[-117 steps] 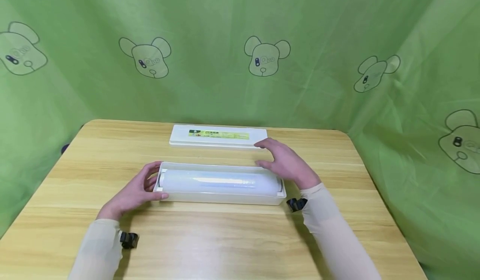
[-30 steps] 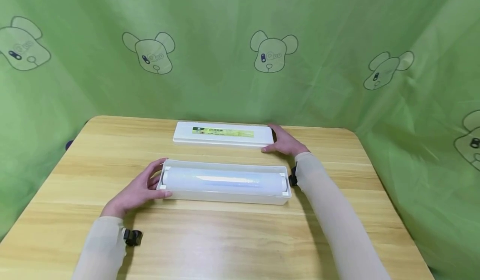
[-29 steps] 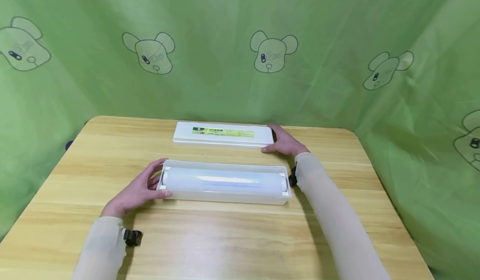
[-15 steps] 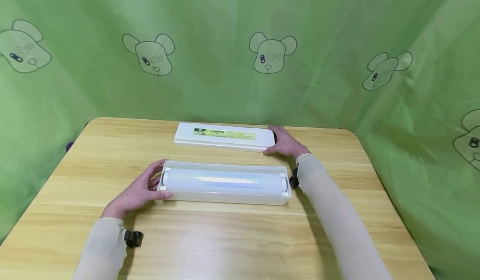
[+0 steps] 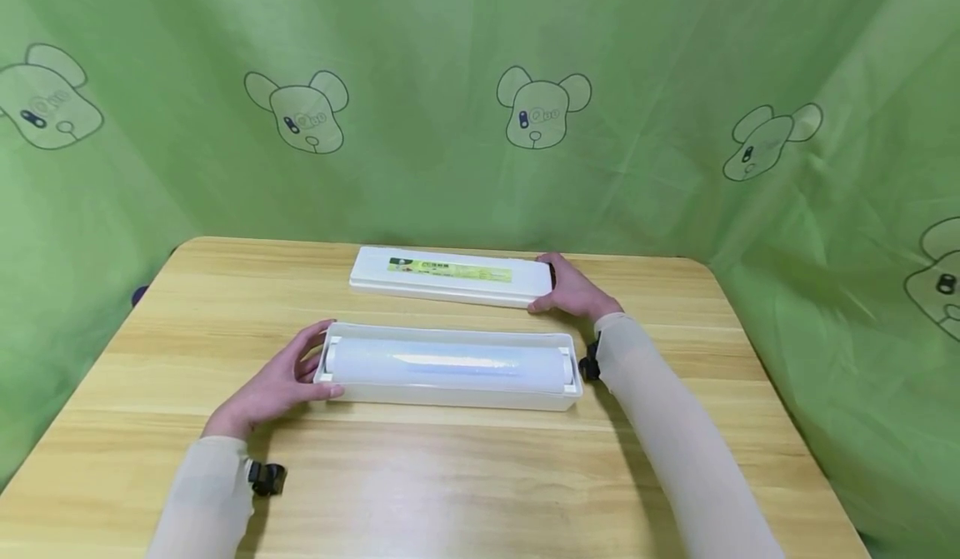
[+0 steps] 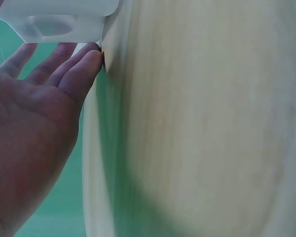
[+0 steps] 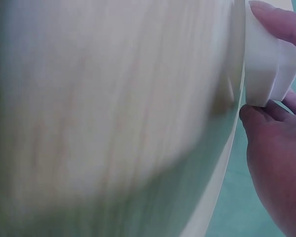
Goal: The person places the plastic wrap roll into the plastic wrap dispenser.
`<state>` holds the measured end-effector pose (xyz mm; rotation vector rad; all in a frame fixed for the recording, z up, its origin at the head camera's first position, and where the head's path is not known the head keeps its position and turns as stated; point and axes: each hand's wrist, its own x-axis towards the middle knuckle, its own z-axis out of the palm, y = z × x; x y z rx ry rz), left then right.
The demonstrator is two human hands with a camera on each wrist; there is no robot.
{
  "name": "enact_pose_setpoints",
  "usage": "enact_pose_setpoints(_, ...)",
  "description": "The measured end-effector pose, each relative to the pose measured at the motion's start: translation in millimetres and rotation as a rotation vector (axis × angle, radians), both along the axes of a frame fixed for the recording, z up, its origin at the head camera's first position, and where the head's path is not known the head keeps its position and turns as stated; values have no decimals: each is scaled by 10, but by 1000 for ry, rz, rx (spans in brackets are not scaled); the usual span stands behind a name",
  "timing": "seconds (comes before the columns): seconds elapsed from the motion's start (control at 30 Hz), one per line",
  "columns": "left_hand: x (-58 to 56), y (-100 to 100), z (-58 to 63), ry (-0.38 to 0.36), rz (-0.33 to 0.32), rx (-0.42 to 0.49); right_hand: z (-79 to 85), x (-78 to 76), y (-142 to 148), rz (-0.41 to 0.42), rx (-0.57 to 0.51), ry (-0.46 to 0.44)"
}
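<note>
My left hand (image 5: 276, 382) holds the left end of a long white open box (image 5: 457, 396), thumb on the front wall and fingers round the back corner. Inside the box lies a shiny roll of cling film (image 5: 442, 362). Behind it, a white lid (image 5: 450, 276) with a yellow-green label sits slightly askew. My right hand (image 5: 576, 287) grips the lid's right end, thumb at the front side and fingers behind. The left wrist view shows my fingers against the box's end wall (image 6: 64, 27). In the right wrist view, thumb and fingers span the lid's end (image 7: 264, 64).
Both things rest on a light wooden table (image 5: 420, 476) with rounded far corners. A green curtain (image 5: 420, 184) printed with bear heads hangs behind and at both sides. Black wrist cameras (image 5: 267, 478) are strapped under the sleeves.
My right hand has gone from above the box's right end to the lid and gripped it. The lid's right end has since shifted slightly towards me. My left hand has stayed on the box.
</note>
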<state>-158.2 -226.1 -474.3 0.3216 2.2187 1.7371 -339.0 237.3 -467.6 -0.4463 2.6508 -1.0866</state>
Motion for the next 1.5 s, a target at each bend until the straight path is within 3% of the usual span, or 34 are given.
enact_pose_setpoints(0.3, 19, 4, -18, -4, -3, 4, -4, 26, 28, 8, 25, 4)
enact_pose_setpoints(1.5, 14, 0, 4, 4, -4, -4, 196, 218, 145, -30, -157, -57)
